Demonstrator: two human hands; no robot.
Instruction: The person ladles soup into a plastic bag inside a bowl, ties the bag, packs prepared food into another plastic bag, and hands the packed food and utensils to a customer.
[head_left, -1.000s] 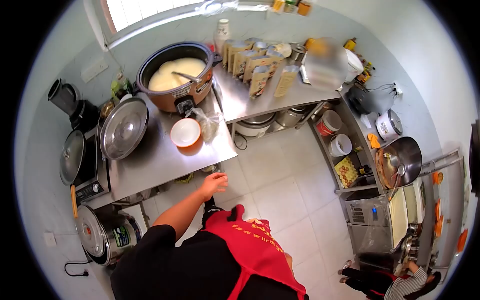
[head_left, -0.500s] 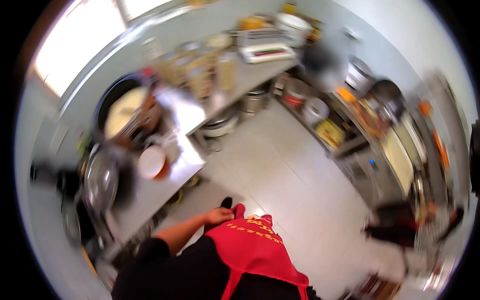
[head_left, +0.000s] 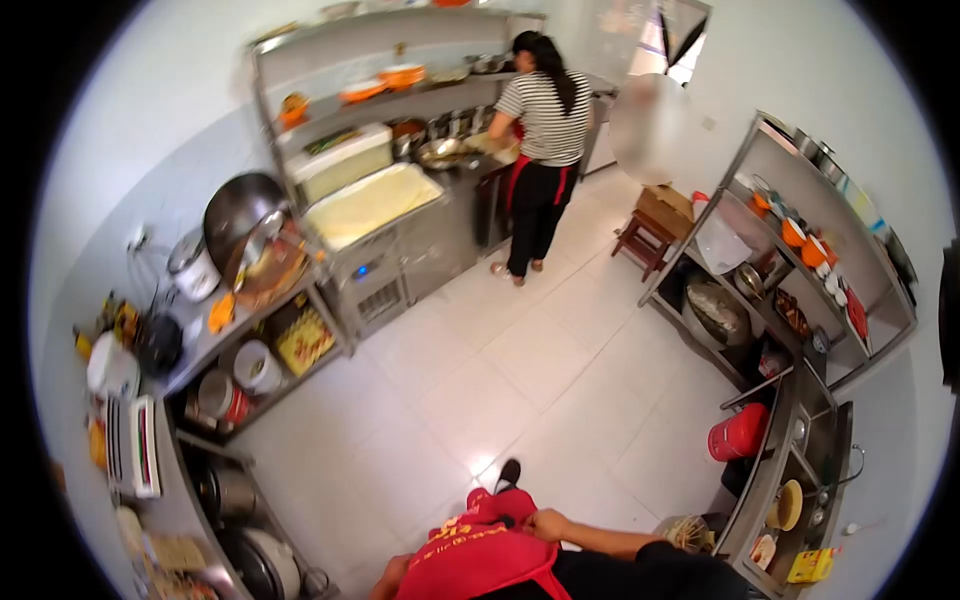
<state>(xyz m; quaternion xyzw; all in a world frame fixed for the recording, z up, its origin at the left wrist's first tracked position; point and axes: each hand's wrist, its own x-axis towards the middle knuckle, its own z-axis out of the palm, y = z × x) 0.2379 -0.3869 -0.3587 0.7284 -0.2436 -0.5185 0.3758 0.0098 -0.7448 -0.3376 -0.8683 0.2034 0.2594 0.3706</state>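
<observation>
My right hand [head_left: 545, 525] is closed at the right edge of the red apron [head_left: 470, 555] that I wear. A small dark patch shows beside its fingers; whether it holds that, the cloth or nothing is unclear. At the bottom, part of my left hand [head_left: 392, 572] shows by the apron's left side, its fingers hidden. One black shoe [head_left: 510, 472] sticks out beyond the apron onto the tiled floor [head_left: 470, 390].
A co-worker [head_left: 545, 125] stands at the far counter with a pan [head_left: 445, 152]. To the left are a steel fridge counter [head_left: 375, 250] and a shelf table [head_left: 215, 330] with a wok [head_left: 243, 215]. On the right stand a rack [head_left: 800, 190], a red bucket [head_left: 738, 432] and a sink [head_left: 815, 430].
My view has swung right, away from the window-side counter with the big pot. The co-worker now stands near the top centre. My right hand has come into view.
</observation>
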